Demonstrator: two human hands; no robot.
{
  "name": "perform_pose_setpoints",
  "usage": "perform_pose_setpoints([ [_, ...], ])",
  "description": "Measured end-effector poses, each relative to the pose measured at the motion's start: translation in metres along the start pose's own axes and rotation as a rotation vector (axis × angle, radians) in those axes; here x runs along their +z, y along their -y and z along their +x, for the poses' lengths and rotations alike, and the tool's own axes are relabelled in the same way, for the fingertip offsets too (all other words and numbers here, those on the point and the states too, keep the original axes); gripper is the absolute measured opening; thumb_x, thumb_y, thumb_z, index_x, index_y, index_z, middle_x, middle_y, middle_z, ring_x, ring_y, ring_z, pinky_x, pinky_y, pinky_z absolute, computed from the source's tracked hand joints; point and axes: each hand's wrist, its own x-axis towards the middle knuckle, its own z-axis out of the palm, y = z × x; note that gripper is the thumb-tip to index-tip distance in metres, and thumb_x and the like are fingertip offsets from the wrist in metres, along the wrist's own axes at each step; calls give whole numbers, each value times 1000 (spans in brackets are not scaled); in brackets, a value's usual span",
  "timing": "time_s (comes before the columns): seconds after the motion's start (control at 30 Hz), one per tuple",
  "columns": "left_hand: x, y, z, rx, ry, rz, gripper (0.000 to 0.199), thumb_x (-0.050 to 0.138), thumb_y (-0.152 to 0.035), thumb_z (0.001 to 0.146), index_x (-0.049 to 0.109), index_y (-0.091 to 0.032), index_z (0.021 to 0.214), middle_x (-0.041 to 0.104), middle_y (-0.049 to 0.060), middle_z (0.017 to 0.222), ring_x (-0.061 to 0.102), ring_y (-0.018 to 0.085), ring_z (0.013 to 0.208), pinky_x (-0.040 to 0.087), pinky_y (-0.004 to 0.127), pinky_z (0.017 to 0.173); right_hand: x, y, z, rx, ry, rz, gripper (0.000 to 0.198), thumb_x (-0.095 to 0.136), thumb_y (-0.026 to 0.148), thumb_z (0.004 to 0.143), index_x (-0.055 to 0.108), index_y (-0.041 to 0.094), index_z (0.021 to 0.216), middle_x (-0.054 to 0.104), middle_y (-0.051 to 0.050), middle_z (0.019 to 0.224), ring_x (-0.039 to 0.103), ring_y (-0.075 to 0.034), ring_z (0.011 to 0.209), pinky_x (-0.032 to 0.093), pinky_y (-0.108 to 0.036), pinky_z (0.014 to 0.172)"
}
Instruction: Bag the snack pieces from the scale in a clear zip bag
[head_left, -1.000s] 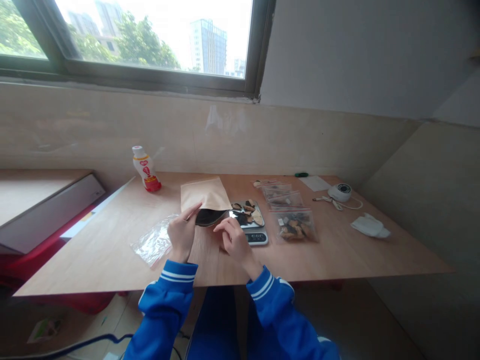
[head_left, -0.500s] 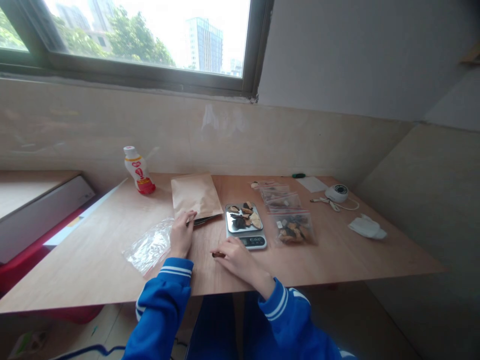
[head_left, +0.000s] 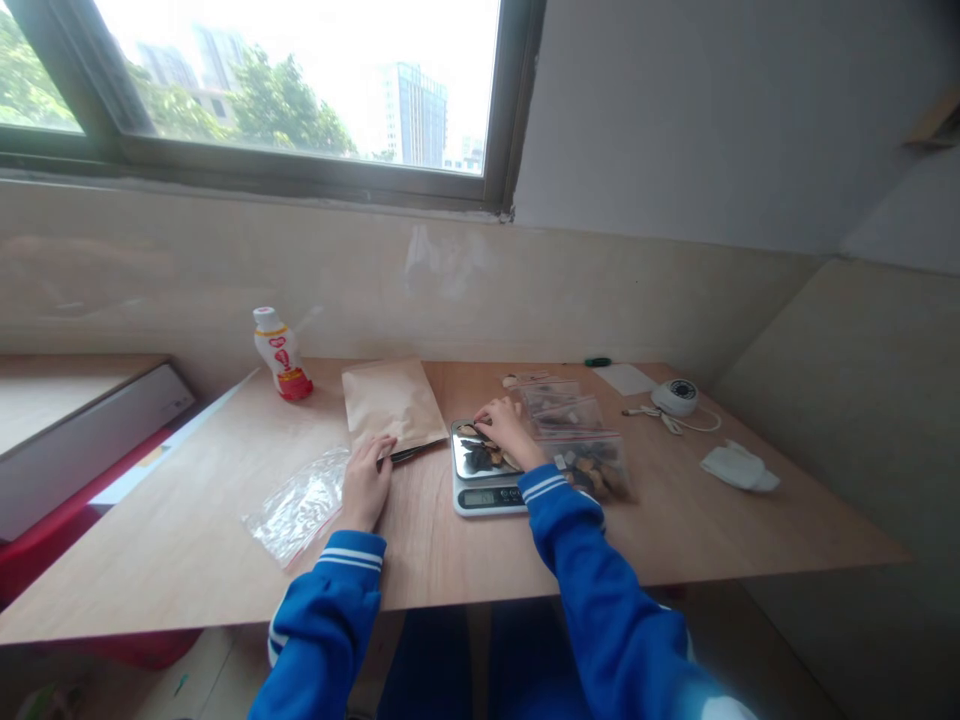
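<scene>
**Right hand over the scale tray, left hand pinning the paper pouch**

The right hand [head_left: 504,425] lies over the far end of the steel tray of the small digital kitchen scale [head_left: 486,468], its fingers curled down among the dark and pale dried pieces [head_left: 480,455] heaped there; whether they have closed on a piece cannot be told, as the hand hides its own tips. The pieces lie directly beneath and just nearer the person than those fingers, so the right hand is far the nearer one. The left hand [head_left: 365,480] rests flat and loose on the pale wooden worktop [head_left: 675,520], fingertips touching the mouth of the brown kraft paper pouch [head_left: 391,403], whose long axis runs away from the fingers toward the wall. A crumpled clear plastic bag [head_left: 296,503] lies just left of that hand.

Half a second ago the right hand lay on the worktop in front of the scale's display; it has since reached forward onto the tray. The left hand has kept its place.
</scene>
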Motion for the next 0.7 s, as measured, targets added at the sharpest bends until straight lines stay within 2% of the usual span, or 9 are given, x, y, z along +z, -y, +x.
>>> perform_pose_setpoints([
  [0.13,-1,-1,1,14,-3,19,29,43,-19,82,64,-19,103,64,8,114,58,24,108,46,41,95,-8,-3,-10,-16,-77,56,18,55,24,86,72,20,91,65,-10,103,52,-25,103,35,-42,92],
  [0.2,-1,0,1,15,-6,30,30,43,-18,81,64,-19,103,64,9,114,58,24,107,46,41,95,-18,-7,-24,-53,-186,194,23,51,27,88,69,21,99,64,-9,105,53,-23,103,37,-39,92],
  [0.27,-1,0,1,19,0,44,32,43,-17,80,63,-19,104,64,9,115,58,25,109,46,42,96,-25,-12,-48,-54,-280,357,25,47,31,90,68,21,99,65,-8,102,56,-22,100,41,-36,89],
  [0.37,1,2,0,30,26,67,36,40,-15,81,63,-19,108,63,8,118,55,26,115,44,44,99,-30,-19,-97,69,-255,530,30,46,39,90,69,19,94,67,-8,98,60,-22,89,46,-32,75],
  [0.47,1,-1,1,33,31,80,39,39,-15,82,62,-19,113,62,9,122,51,26,122,40,45,104,-29,-25,-146,221,-247,729,34,49,45,88,69,18,95,70,-8,89,61,-20,79,46,-30,71],
  [0.6,-8,-15,2,63,-28,67,43,38,-15,83,59,-20,119,58,8,128,50,23,124,39,42,105,-32,-41,-186,435,-458,923,39,58,51,81,68,16,96,67,-5,75,52,-13,59,42,-25,55],
  [0.7,-26,-31,-4,36,-134,82,42,37,-15,83,61,-19,117,61,9,124,56,23,115,43,39,101,-42,-55,-198,481,-532,975,40,63,52,77,69,16,94,62,-2,68,41,-8,49,33,-21,45],
])
